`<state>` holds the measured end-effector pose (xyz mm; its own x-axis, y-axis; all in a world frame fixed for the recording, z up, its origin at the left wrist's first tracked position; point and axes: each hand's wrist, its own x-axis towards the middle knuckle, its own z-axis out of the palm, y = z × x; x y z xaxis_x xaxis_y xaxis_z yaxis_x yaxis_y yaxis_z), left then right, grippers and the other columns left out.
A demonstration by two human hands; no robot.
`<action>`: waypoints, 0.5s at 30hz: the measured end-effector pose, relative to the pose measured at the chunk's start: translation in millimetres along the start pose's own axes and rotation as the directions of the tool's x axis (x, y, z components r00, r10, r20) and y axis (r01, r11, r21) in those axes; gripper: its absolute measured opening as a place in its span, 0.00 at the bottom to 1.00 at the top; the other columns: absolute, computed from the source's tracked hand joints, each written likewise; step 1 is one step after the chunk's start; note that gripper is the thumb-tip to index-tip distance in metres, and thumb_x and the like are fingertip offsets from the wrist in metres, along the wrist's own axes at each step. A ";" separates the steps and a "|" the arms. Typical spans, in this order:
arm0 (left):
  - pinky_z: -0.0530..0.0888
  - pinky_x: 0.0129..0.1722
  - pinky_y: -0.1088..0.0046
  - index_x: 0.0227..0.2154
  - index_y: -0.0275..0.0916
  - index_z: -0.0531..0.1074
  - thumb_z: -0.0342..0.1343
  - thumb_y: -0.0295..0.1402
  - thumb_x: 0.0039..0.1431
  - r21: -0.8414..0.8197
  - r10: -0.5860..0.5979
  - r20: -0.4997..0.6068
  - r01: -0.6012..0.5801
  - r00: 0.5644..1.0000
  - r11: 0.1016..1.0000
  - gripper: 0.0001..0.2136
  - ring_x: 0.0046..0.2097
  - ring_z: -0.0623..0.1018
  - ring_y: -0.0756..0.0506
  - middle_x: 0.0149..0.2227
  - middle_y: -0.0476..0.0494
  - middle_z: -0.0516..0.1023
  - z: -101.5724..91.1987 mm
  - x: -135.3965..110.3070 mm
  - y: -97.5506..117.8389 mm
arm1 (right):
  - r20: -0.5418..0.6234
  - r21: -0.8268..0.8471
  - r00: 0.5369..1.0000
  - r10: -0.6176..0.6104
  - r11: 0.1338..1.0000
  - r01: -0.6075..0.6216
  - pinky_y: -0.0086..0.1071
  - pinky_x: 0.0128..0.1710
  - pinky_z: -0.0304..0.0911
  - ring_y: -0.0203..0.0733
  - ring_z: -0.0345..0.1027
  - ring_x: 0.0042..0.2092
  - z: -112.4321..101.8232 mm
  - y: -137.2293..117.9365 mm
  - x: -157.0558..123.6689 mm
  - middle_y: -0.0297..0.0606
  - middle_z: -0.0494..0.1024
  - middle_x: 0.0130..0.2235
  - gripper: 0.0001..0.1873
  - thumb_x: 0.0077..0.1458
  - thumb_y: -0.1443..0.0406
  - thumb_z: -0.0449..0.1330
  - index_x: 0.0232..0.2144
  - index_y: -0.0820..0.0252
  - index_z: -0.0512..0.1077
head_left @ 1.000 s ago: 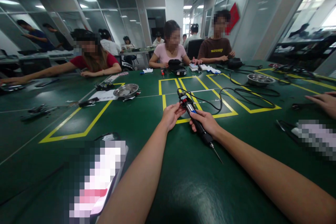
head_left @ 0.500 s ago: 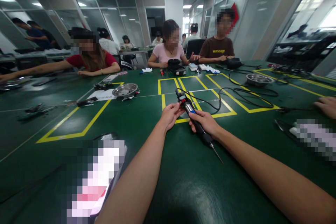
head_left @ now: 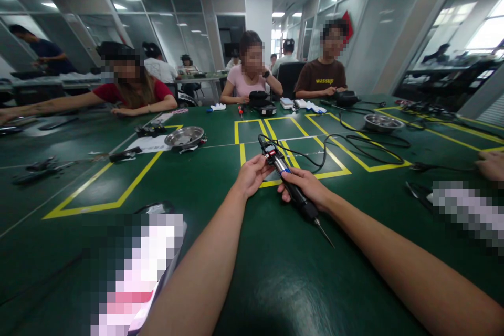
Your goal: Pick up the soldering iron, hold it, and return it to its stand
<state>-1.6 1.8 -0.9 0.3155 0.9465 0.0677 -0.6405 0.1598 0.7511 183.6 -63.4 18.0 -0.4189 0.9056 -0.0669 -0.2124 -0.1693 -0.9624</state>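
Note:
My right hand [head_left: 305, 185] is wrapped round the black handle of a soldering iron [head_left: 291, 191], whose thin tip points toward me just above the green table [head_left: 275, 273]. My left hand [head_left: 252, 173] has its fingers closed on the upper end of the iron, near its small red display. The iron's black cord [head_left: 338, 149] loops away across the yellow floor-tape rectangles to the right.
A phone [head_left: 134, 268] lies at my near left. A metal bowl [head_left: 183, 137] and small tools sit left of centre; another bowl [head_left: 382, 122] stands at the far right. Three people sit across the table. Another person's hand [head_left: 491, 164] rests at the right edge.
The view has shifted slightly; my hands and the iron sit a little lower and to the left in the picture. The grip looks the same.

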 end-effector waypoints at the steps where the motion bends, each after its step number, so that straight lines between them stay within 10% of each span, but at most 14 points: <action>1: 0.71 0.54 0.63 0.40 0.32 0.75 0.60 0.27 0.57 0.003 0.000 0.004 0.000 1.000 1.000 0.08 0.44 0.80 0.45 0.44 0.37 0.79 -0.6 0.2 -0.4 | 0.008 0.018 1.000 0.009 1.000 -0.009 0.32 0.29 0.72 0.40 0.76 0.28 -0.4 0.3 -0.6 0.44 0.80 0.34 0.18 0.58 0.59 0.62 0.46 0.61 0.64; 15: 0.75 0.48 0.61 0.39 0.31 0.75 0.62 0.33 0.56 0.184 0.044 -0.088 -0.027 0.995 0.983 0.11 0.38 0.81 0.45 0.39 0.35 0.81 4.8 5.8 -9.6 | -0.054 0.035 0.997 0.049 0.998 -0.047 0.27 0.26 0.70 0.35 0.72 0.27 -10.7 -3.0 2.3 0.42 0.78 0.33 0.15 0.57 0.62 0.63 0.44 0.63 0.68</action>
<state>9.7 4.5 -4.6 0.2238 0.9737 0.0423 -0.5093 0.0798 0.8569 192.6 -56.6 17.9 -0.3805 0.9159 -0.1278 -0.2234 -0.2251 -0.9484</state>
